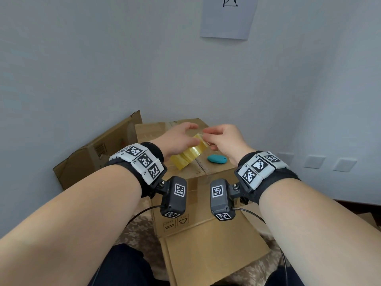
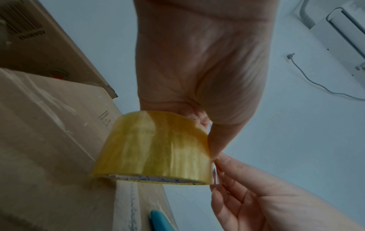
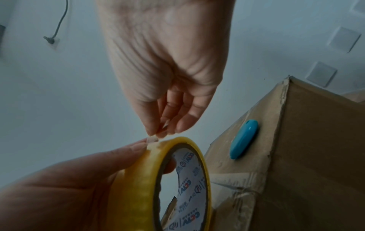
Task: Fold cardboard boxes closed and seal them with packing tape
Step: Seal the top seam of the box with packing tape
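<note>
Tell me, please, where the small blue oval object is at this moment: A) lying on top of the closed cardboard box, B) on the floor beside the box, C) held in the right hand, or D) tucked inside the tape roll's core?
A: the blue oval object lies on top of the cardboard box, while the left hand holds the tape roll and the right hand picks at its edge.

1. Repeated blue logo lettering is being shown on the white inner core of the tape roll; the letters cannot be made out with certainty.
2. A barcode with mirrored, illegible characters is being displayed on the rear cardboard box.
3. Handling symbols are being shown printed on the front box.
</note>
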